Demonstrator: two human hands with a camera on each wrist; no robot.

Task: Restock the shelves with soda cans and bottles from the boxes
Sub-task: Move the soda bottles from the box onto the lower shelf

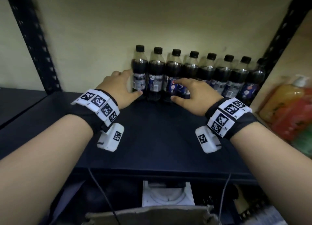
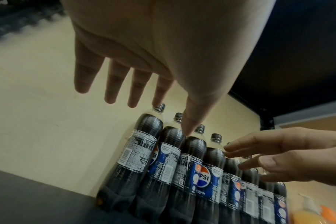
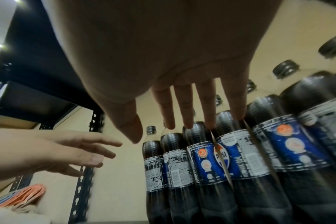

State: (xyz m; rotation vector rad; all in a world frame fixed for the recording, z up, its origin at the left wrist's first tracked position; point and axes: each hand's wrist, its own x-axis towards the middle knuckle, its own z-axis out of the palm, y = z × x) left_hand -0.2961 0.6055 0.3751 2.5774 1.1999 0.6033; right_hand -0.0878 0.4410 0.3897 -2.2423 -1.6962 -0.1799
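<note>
Several cola bottles with black caps and blue labels stand in a row (image 1: 211,73) at the back of a dark shelf (image 1: 160,137), against the cream wall. My left hand (image 1: 131,83) hovers by the left side of the leftmost bottle (image 1: 139,69), its fingers (image 2: 113,84) straight and spread; whether it touches the bottle cannot be told. My right hand (image 1: 176,90) is in front of the third bottle (image 1: 173,73). Its fingers (image 3: 186,106) are straight and reach over the bottles' shoulders. Neither hand holds anything.
Black perforated shelf posts rise at the left (image 1: 33,39) and right (image 1: 278,39). Orange and red pump bottles (image 1: 287,106) stand on the neighbouring unit to the right. A cardboard box (image 1: 152,214) lies below the shelf's front edge. Bare shelf lies in front of the row.
</note>
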